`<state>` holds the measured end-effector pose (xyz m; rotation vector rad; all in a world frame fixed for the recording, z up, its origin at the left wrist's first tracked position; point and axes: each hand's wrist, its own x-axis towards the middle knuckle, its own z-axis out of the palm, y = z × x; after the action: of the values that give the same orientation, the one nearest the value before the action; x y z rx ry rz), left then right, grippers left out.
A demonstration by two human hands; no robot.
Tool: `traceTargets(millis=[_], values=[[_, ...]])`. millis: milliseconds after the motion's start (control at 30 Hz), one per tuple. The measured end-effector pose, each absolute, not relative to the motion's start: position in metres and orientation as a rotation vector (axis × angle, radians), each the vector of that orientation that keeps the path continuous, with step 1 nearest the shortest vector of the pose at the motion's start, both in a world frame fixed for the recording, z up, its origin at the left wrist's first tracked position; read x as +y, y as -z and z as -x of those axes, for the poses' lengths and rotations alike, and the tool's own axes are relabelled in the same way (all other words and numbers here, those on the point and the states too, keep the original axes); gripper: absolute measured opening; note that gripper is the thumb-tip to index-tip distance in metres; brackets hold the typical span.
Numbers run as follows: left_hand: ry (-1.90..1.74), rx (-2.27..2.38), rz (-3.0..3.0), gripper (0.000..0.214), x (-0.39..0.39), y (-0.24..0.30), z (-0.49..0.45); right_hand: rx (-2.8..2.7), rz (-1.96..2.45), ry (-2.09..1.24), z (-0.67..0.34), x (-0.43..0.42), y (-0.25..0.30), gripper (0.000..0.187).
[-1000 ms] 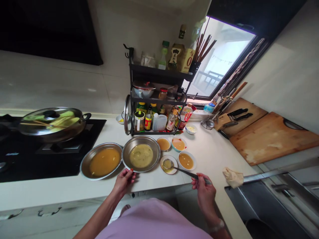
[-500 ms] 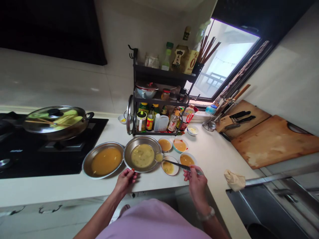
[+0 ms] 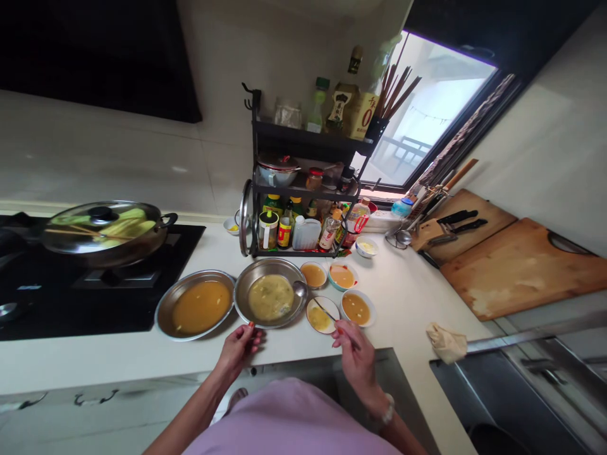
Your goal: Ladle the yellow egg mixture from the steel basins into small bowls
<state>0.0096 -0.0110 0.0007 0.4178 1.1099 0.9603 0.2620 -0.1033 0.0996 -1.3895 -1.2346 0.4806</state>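
Note:
My left hand point(image 3: 239, 349) pinches the near rim of a steel bowl point(image 3: 244, 287) of pale yellow-green soup with bits in it. In my right hand point(image 3: 358, 357) is the handle of a ladle point(image 3: 300, 289). Its scoop is tipped at the steel bowl's right inner side, above the soup. Under the ladle's handle stands a small white bowl point(image 3: 313, 321) with a little yellow-green soup. Just right of it is another small bowl point(image 3: 355, 308) of orange-brown soup. A second steel bowl point(image 3: 164, 313), holding orange-brown soup, is at the left.
Two more small filled bowls, one white point(image 3: 313, 275) and one green-edged point(image 3: 343, 277), stand behind. A black spice rack point(image 3: 303, 193) rises at the back. A lidded pan point(image 3: 107, 234) sits on the hob at left; cutting boards point(image 3: 516, 268) and a sink point(image 3: 502, 379) are at right.
My right hand has moved left and slightly nearer to me. The ladle's scoop, earlier level with soup in it, has tipped over the steel bowl. My left hand has stayed put.

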Motion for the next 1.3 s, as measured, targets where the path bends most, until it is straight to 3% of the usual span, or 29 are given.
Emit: traceTargets(millis=[367,733,967,1300], values=[[-0.546,0.902,-0.665,0.034,-0.032,-0.011,-0.069,-1.071,1.590,-0.397,-0.308,-0.143,-0.075,0.022],[-0.593,0.910,-0.390,0.079,-0.006,-0.002,-0.161,-0.953,1.567,-0.494,-0.304,-0.143,-0.067,0.032],[-0.562,0.845,-0.342,0.083,0.000,-0.004,-0.162,-0.557,1.544,-0.577,-0.308,-0.140,-0.063,0.038],[-0.562,0.778,-0.312,0.087,-0.011,-0.003,-0.155,-0.536,1.470,-0.570,-0.315,-0.147,-0.081,0.034]])
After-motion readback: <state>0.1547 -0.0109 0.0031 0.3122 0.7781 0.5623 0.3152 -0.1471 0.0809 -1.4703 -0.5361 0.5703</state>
